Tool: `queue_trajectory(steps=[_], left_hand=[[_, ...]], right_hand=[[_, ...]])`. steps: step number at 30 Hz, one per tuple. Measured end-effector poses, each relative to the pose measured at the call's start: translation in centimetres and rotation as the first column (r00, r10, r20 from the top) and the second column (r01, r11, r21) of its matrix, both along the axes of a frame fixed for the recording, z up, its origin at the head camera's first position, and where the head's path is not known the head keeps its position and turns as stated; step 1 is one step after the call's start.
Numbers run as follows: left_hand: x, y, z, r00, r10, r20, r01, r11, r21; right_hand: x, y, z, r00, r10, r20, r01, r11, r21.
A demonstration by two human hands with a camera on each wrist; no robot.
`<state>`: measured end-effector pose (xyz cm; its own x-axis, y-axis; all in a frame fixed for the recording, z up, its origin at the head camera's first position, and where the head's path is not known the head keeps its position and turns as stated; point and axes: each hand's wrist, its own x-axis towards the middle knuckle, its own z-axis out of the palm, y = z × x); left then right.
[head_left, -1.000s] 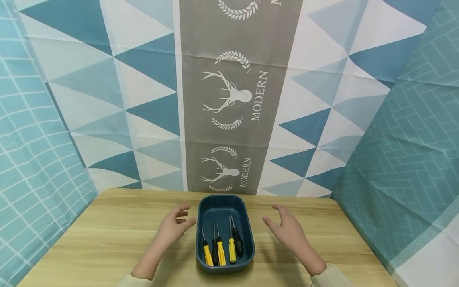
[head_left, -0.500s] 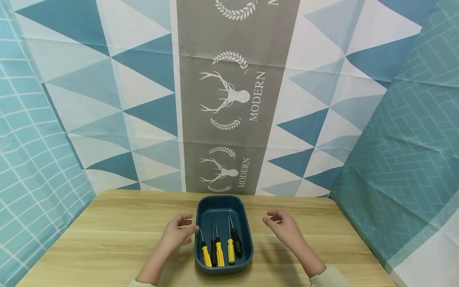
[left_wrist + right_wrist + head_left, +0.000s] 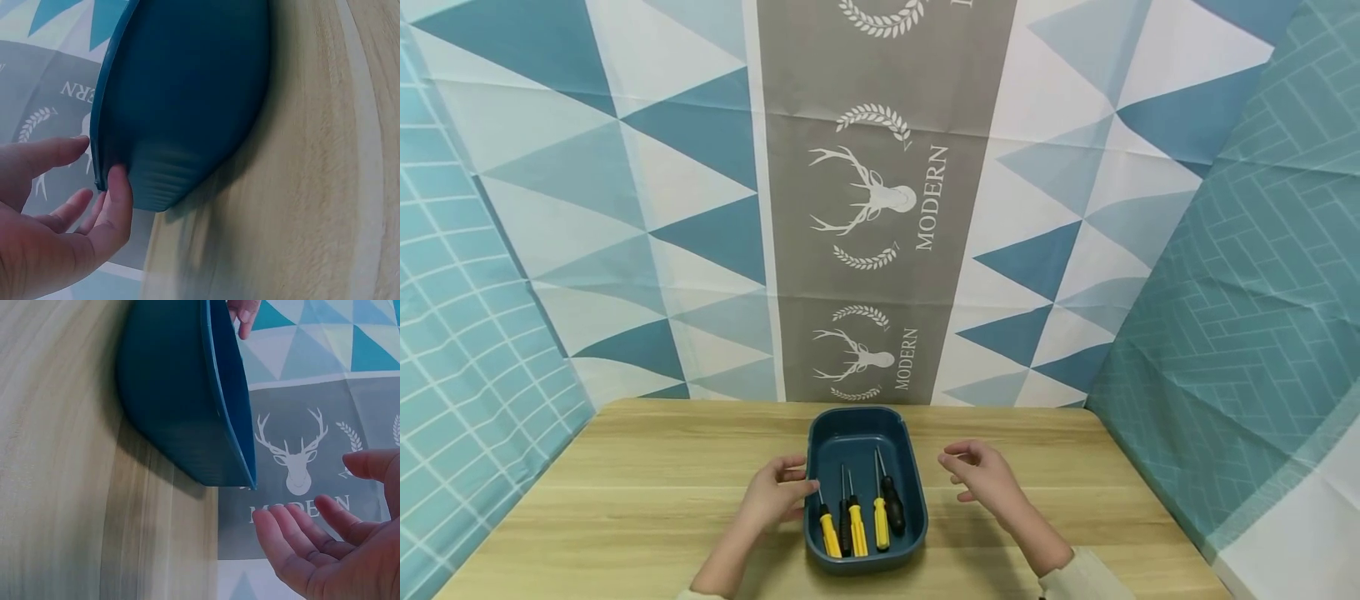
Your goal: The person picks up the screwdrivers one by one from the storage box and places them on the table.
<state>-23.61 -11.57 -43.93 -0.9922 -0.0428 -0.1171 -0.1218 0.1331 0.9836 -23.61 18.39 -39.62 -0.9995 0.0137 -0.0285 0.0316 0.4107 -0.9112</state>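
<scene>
"Where's the box?"

"The dark blue box [image 3: 853, 452] is on the wooden desk [image 3: 670, 475], about midway between left and right, its long sides running near to far."

"What's in it?"

"Five screwdrivers [image 3: 858, 533], handles near, shafts pointing far. From left to right, the handles go yellow, black, yellow, yellow, black."

"And the left grip [image 3: 772, 497]?"

"At the box's left side, thumb [image 3: 59, 152] over the rim, fingers [image 3: 114, 215] outside the wall. Thumb and fingers are a little apart with the rim between them; I can't tell whether they pinch it."

"The right grip [image 3: 988, 482]?"

"Just beyond the box's right side, not touching it. The fingers curve loosely, the thumb is well clear of them, and it has hold of nothing."

"Behind the desk?"

"A cloth [image 3: 700, 175] with blue and white triangles, and a grey band of white deer heads down the middle."
</scene>
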Motion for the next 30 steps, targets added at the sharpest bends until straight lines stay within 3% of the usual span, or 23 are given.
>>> queue_trajectory(steps=[13, 30], left_hand=[[-0.3, -0.1, -0.4, 1.0, 0.015, 0.016, -0.015, 0.999, -0.036], [-0.3, 0.0, -0.3, 0.999, 0.026, 0.032, -0.026, 1.0, -0.016]], right_hand=[[0.0, -0.5, -0.5, 0.999, 0.031, 0.038, -0.029, 0.998, -0.048], [0.1, -2.7, -0.1, 0.984, 0.169, 0.062, -0.161, 0.98, -0.116]])
